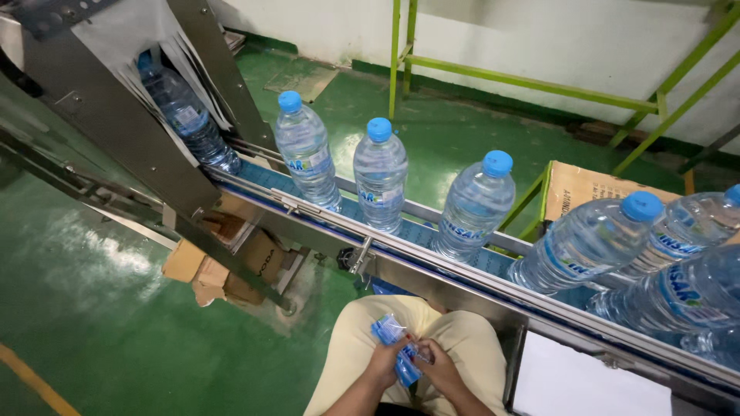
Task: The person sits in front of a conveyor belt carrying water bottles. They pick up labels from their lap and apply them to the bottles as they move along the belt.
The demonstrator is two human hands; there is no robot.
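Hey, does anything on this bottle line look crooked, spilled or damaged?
Nothing on the conveyor stands out: the bottles stand capped with no spill visible. Crumpled, torn cardboard boxes lie on the floor under it.

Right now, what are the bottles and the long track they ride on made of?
The bottles look like clear, shiny plastic: you see water through them, and they have blue caps. The track seems to be grey metal, because its rails gleam dully. The hands hold thin blue plastic-looking film.
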